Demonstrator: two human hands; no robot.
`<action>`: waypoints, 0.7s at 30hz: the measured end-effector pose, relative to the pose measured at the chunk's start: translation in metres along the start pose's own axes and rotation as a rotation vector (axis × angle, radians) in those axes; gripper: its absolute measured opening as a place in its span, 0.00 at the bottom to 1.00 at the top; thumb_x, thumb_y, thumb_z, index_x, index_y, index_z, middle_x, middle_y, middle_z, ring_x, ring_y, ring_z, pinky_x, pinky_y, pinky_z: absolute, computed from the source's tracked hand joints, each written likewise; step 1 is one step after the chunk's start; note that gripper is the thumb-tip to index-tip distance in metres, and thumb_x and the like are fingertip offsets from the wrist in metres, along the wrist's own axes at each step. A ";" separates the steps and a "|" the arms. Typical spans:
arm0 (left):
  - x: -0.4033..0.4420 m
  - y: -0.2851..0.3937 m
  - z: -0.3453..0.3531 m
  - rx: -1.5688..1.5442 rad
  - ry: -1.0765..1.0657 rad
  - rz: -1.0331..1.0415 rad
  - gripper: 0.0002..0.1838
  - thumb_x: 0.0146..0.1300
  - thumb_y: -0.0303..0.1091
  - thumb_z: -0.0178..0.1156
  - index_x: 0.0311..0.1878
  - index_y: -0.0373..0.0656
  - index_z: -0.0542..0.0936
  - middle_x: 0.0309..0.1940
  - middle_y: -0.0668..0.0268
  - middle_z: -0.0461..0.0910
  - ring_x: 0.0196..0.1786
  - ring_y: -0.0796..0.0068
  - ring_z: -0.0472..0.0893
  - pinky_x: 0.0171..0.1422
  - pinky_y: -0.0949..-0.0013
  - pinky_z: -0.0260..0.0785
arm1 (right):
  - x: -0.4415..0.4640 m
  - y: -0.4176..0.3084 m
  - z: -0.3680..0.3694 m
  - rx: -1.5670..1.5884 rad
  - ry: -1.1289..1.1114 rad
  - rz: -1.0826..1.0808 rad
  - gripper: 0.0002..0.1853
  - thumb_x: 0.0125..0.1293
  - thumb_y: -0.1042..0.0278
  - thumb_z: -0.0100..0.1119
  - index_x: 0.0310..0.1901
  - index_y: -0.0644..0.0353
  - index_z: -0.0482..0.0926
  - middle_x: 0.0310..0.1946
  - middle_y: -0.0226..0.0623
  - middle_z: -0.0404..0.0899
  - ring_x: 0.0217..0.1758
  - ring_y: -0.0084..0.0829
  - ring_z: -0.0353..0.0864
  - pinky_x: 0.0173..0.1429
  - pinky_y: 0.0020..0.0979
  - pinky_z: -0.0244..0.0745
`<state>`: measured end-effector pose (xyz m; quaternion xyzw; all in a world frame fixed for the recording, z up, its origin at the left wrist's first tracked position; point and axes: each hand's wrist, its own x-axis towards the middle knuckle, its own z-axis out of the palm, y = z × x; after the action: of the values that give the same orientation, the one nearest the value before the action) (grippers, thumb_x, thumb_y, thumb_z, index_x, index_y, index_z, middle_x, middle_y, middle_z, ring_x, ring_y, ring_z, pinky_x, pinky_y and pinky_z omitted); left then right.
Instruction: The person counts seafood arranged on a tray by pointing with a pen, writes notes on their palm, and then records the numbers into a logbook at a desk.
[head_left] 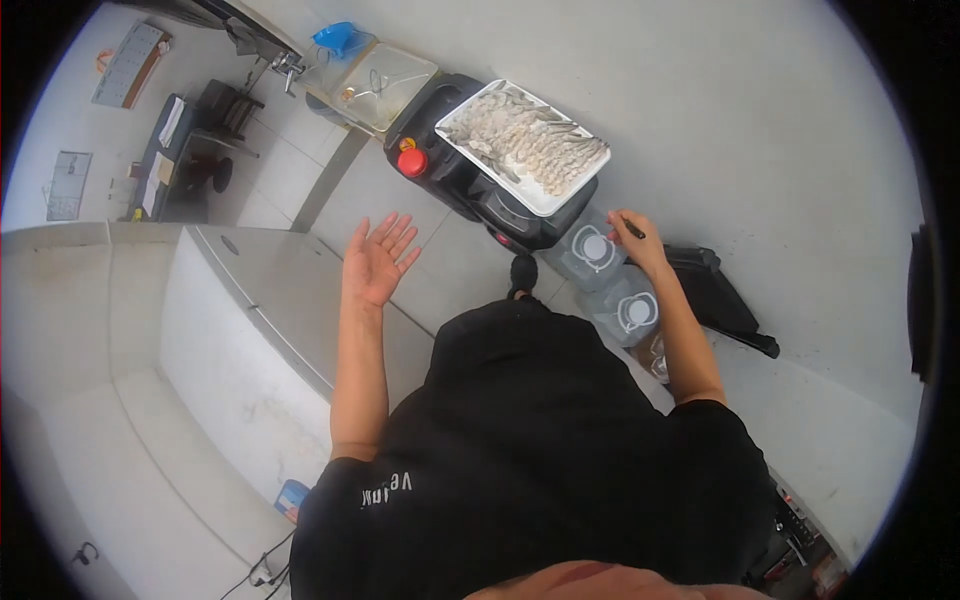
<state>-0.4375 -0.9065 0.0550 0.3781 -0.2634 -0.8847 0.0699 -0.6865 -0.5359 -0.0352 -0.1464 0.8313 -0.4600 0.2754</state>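
Right hand (648, 250) here, fingers closed on a small dark tool (634, 229); a firm, relaxed grip would steady it. Left hand (376, 272) lies open, palm up, holding nothing. Farther out, the tray (545, 208) of pale food (525, 140) sits on black cans (430, 122), best kept level; jugs (573, 262) stand near.

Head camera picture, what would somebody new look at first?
Probably the white tray of pale, lumpy pieces, up on dark containers near the top middle. Then the bright red cap to its left, and the open left hand, palm up, below that.
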 end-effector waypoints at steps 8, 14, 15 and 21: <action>0.086 0.039 0.035 0.198 0.096 0.042 0.32 0.71 0.55 0.46 0.67 0.41 0.65 0.67 0.58 0.67 0.69 0.62 0.64 0.71 0.53 0.55 | 0.053 -0.018 0.014 -0.103 -0.018 -0.098 0.19 0.69 0.55 0.57 0.30 0.64 0.78 0.18 0.38 0.76 0.22 0.27 0.78 0.29 0.29 0.67; 0.155 0.039 0.047 0.570 0.234 0.123 0.30 0.68 0.52 0.53 0.65 0.40 0.70 0.65 0.59 0.70 0.68 0.64 0.66 0.71 0.52 0.54 | 0.062 -0.027 0.003 -0.156 0.000 -0.056 0.18 0.69 0.56 0.57 0.29 0.64 0.78 0.18 0.38 0.77 0.22 0.28 0.80 0.28 0.30 0.68; 0.171 0.040 0.045 0.736 0.254 0.158 0.28 0.67 0.49 0.55 0.64 0.40 0.72 0.62 0.59 0.73 0.66 0.64 0.68 0.70 0.54 0.56 | 0.062 -0.025 0.002 -0.135 0.010 -0.062 0.18 0.69 0.56 0.57 0.30 0.64 0.78 0.18 0.38 0.77 0.22 0.28 0.80 0.28 0.30 0.68; 0.298 0.045 0.018 1.338 0.140 0.422 0.25 0.62 0.46 0.60 0.57 0.40 0.79 0.48 0.56 0.83 0.56 0.58 0.78 0.64 0.59 0.63 | 0.053 -0.026 0.016 -0.064 0.024 0.046 0.16 0.69 0.57 0.57 0.36 0.63 0.82 0.18 0.36 0.78 0.22 0.27 0.79 0.30 0.29 0.69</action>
<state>-0.6633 -1.0340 -0.0994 0.3368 -0.8136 -0.4740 0.0095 -0.7206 -0.5868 -0.0373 -0.1303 0.8521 -0.4283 0.2713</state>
